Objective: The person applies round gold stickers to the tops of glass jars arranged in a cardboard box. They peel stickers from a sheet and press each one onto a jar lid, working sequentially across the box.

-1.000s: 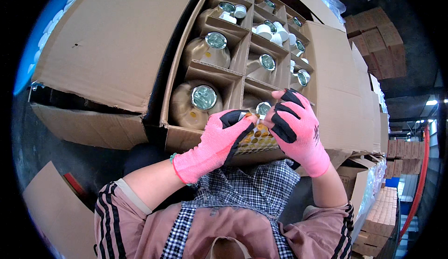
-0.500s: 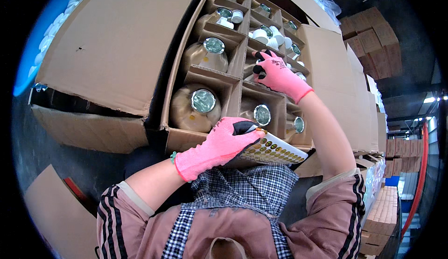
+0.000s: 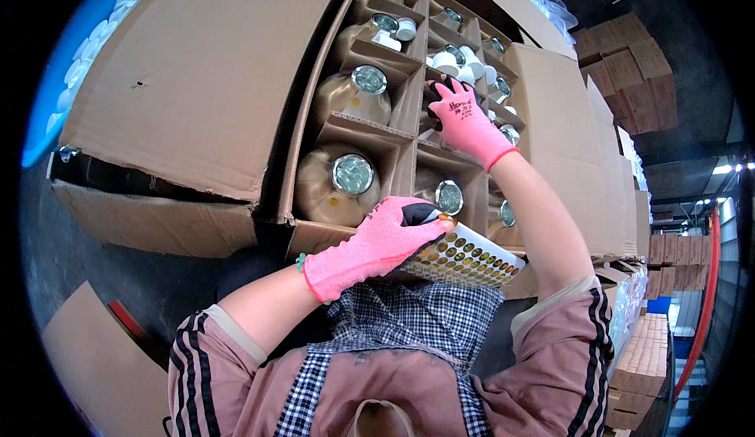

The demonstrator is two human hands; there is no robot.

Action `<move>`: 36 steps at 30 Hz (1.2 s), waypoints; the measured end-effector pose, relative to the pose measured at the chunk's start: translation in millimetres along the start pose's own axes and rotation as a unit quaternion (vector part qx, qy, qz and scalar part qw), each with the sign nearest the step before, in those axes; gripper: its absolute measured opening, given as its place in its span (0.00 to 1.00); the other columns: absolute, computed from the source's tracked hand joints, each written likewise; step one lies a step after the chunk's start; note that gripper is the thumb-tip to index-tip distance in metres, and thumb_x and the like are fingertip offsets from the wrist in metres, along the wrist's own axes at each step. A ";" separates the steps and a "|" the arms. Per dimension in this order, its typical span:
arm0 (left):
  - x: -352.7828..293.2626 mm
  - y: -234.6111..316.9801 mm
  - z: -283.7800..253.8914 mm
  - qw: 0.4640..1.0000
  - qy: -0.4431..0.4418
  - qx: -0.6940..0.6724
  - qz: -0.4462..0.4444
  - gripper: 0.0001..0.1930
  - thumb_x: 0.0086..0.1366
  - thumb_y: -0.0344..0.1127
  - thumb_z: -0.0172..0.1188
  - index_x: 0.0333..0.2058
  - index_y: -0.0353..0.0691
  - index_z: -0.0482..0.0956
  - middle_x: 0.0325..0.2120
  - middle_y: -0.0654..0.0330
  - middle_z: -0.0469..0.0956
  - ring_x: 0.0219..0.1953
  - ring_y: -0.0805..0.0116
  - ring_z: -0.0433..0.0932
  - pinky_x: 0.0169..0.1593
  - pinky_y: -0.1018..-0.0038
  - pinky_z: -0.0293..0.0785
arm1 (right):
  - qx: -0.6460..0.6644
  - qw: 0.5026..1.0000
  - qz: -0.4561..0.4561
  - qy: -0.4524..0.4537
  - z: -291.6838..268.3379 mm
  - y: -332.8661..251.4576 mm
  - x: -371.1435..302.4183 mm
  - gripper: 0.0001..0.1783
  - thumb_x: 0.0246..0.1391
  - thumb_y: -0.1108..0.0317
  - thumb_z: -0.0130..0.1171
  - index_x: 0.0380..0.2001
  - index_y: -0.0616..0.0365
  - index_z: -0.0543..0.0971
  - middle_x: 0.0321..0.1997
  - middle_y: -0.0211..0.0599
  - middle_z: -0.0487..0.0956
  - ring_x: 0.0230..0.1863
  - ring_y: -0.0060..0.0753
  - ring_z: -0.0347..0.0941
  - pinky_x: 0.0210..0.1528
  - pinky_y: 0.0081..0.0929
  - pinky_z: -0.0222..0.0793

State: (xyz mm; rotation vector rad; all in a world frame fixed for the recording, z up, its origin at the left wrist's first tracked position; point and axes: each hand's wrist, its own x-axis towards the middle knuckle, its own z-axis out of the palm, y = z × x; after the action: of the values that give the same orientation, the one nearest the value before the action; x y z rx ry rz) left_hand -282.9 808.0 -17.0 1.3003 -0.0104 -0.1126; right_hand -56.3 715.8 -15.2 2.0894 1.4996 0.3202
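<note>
My left hand (image 3: pixel 370 250), in a pink glove with black finger coating, pinches a white sheet of gold oval stickers (image 3: pixel 469 258) by its left edge. The sheet slants over the near side of a divided cardboard box (image 3: pixel 314 238). Wide-bodied glass jars with silvery round mouths stand in the compartments; one large glass jar (image 3: pixel 334 189) is just beyond my left hand. My right hand (image 3: pixel 470 126), gloved alike, reaches into a middle compartment with its fingers bent round a glass jar, mostly hidden beneath it. Several white caps (image 3: pixel 446 62) lie beyond its fingertips, among the jar mouths.
A large cardboard flap (image 3: pixel 189 67) spreads to the left, and another flap (image 3: pixel 558 146) lies on the right. A blue tub (image 3: pixel 41 118) with white caps stands at the far left. Stacked cartons (image 3: pixel 629 71) rise at the back right.
My right hand has turned and lowered its fingers further over the compartment. The sticker sheet and my left hand have shifted slightly right, and the view has moved a little.
</note>
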 end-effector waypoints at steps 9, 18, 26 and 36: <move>-0.9 0.3 4.0 0.998 0.030 -0.053 -0.032 0.13 0.54 0.40 0.61 0.30 0.34 0.78 0.21 0.68 0.75 0.26 0.83 0.68 0.31 0.83 0.66 | 0.321 0.923 0.187 0.102 -53.8 14.8 -13.3 0.17 0.38 0.63 0.63 0.32 0.60 0.75 0.41 0.44 0.72 0.46 0.45 0.67 0.49 0.33 0.63; -2.9 -5.5 6.7 0.994 0.074 -0.067 -0.034 0.10 0.57 0.35 0.58 0.33 0.33 0.76 0.27 0.66 0.76 0.29 0.81 0.71 0.35 0.83 0.68 | 0.463 0.883 0.071 -0.032 -148.2 -30.6 -111.1 0.12 0.41 0.63 0.60 0.25 0.61 0.74 0.26 0.44 0.72 0.35 0.47 0.69 0.42 0.37 0.63; -1.2 -11.7 11.9 0.991 0.130 -0.031 -0.022 0.13 0.57 0.36 0.58 0.35 0.31 0.75 0.26 0.65 0.76 0.30 0.82 0.70 0.35 0.82 0.68 | 0.417 0.905 0.078 0.023 -124.3 -38.1 -125.6 0.10 0.42 0.64 0.58 0.25 0.59 0.73 0.27 0.41 0.72 0.36 0.46 0.68 0.41 0.38 0.63; -2.6 -12.8 16.3 0.990 0.143 -0.012 0.012 0.11 0.57 0.36 0.58 0.31 0.31 0.76 0.21 0.68 0.73 0.24 0.84 0.66 0.28 0.83 0.65 | 0.430 0.880 0.086 0.181 -105.6 -59.2 -121.3 0.08 0.40 0.68 0.59 0.25 0.59 0.74 0.31 0.41 0.73 0.41 0.44 0.69 0.44 0.37 0.63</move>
State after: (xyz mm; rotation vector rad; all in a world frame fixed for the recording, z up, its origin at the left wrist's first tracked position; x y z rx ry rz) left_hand -287.7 789.2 -24.7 1.2814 0.2205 0.0946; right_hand -197.7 647.4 53.3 3.0026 1.9029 0.1033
